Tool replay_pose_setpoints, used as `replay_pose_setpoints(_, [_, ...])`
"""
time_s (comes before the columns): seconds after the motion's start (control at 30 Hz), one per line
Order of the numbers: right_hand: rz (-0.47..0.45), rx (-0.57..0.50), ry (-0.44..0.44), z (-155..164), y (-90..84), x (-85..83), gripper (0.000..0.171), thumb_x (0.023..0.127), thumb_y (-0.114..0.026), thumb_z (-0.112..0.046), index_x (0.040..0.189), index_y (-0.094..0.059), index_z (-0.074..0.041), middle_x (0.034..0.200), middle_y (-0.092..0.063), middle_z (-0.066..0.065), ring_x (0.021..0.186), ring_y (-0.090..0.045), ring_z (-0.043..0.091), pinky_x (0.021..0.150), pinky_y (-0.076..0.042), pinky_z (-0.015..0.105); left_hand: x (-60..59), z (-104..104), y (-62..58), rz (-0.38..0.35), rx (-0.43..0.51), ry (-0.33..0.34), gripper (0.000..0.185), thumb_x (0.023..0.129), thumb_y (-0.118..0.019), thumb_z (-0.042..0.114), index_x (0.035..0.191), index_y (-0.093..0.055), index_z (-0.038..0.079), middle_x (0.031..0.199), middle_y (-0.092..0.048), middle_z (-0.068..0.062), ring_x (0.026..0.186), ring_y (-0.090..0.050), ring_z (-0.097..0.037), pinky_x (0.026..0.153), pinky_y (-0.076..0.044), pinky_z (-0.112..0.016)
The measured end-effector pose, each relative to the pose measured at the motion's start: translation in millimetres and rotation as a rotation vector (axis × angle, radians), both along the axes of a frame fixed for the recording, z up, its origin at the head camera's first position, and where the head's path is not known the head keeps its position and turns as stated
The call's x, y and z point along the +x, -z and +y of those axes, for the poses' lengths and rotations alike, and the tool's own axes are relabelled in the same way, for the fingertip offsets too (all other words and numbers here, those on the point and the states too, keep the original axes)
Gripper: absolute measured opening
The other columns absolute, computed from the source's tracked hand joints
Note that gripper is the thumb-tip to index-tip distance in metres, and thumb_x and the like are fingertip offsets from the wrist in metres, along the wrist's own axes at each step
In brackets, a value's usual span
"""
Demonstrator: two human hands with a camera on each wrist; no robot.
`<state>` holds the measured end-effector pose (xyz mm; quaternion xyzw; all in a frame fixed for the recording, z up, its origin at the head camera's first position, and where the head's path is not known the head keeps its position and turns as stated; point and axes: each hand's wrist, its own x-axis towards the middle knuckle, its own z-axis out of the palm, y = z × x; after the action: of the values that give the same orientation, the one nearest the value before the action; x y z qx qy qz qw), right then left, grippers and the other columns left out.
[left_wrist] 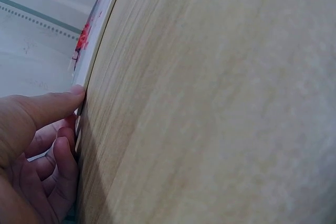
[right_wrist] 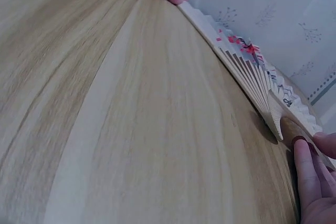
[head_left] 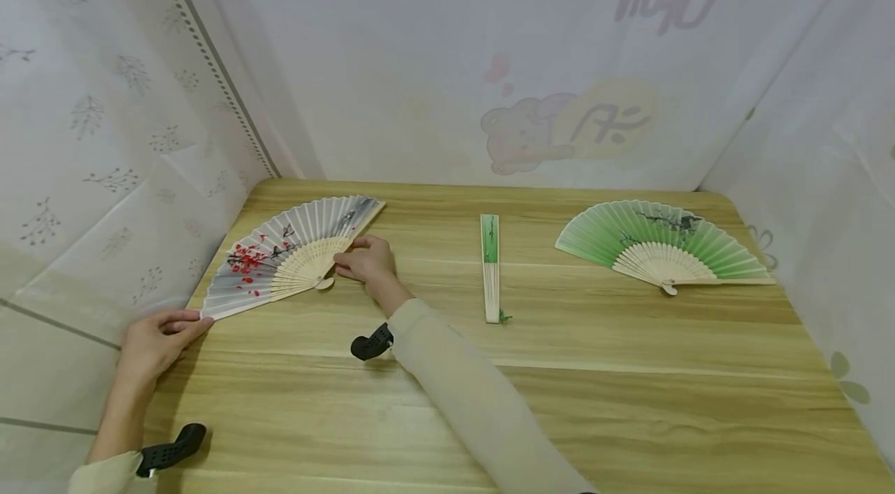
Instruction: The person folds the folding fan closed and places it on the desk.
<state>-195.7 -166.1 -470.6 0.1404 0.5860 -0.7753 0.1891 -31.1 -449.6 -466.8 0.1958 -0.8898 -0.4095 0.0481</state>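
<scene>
on one table [head_left: 433, 408], two hands [head_left: 152, 342] [head_left: 368, 259] hold one fan [head_left: 297, 253] of three

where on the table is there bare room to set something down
The widest bare tabletop lies right of the right sleeve, on the near side of the folded fan and open green fan. A smaller patch separates those two fans. The left side is crowded: the left hand and right hand both hold the red-flowered fan.

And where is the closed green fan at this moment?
In the head view, the closed green fan lies just right of centre on the table, between the red-flowered fan and the open green fan.
</scene>
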Motion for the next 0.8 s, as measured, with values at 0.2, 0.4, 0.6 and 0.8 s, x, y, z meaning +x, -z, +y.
replay_pose_setpoints(0.2, [-0.034, -0.011, 0.014, -0.9, -1.2, -0.4, 0.034, 0.081, -0.078, 0.015, 0.109, -0.067, -0.001, 0.086, -0.065, 0.015, 0.079, -0.073, 0.033, 0.07, -0.062, 0.035, -0.2, 0.4, -0.5, -0.007, -0.029, -0.005, 0.044, 0.093, -0.077, 0.02, 0.108, -0.065, -0.019, 0.07, -0.06, 0.011, 0.053, -0.053, -0.007, 0.045, -0.048, -0.023])
replay_pose_setpoints(0.4, [-0.05, -0.026, 0.029, -1.9, -2.1, -1.3, 0.03, 0.081, -0.077, 0.018, 0.103, -0.067, 0.0, 0.083, -0.067, 0.016, 0.078, -0.073, 0.034, 0.069, -0.062, 0.034, -0.6, -0.3, -0.7, -0.011, -0.042, 0.007, 0.045, 0.093, -0.078, 0.019, 0.11, -0.064, -0.02, 0.071, -0.061, 0.011, 0.055, -0.054, -0.006, 0.046, -0.049, -0.023])
replay_pose_setpoints(0.6, [-0.049, -0.036, 0.019, -0.8, -1.0, -1.6, 0.029, 0.081, -0.076, 0.019, 0.102, -0.065, 0.002, 0.083, -0.066, 0.017, 0.077, -0.073, 0.032, 0.069, -0.062, 0.033, -0.8, -1.4, 0.0, -0.021, -0.069, 0.014, 0.042, 0.094, -0.076, 0.019, 0.108, -0.065, -0.019, 0.072, -0.061, 0.009, 0.055, -0.054, -0.007, 0.047, -0.049, -0.023])
replay_pose_setpoints(0.8, [-0.067, -0.099, -0.011, 3.4, -2.7, -1.3, 0.028, 0.082, -0.074, 0.02, 0.103, -0.064, 0.004, 0.086, -0.067, 0.019, 0.079, -0.073, 0.034, 0.073, -0.061, 0.036, -0.6, -3.0, 2.0, 0.007, -0.09, 0.031, 0.038, 0.094, -0.076, 0.017, 0.104, -0.066, -0.018, 0.07, -0.061, 0.008, 0.053, -0.053, -0.008, 0.046, -0.048, -0.023])
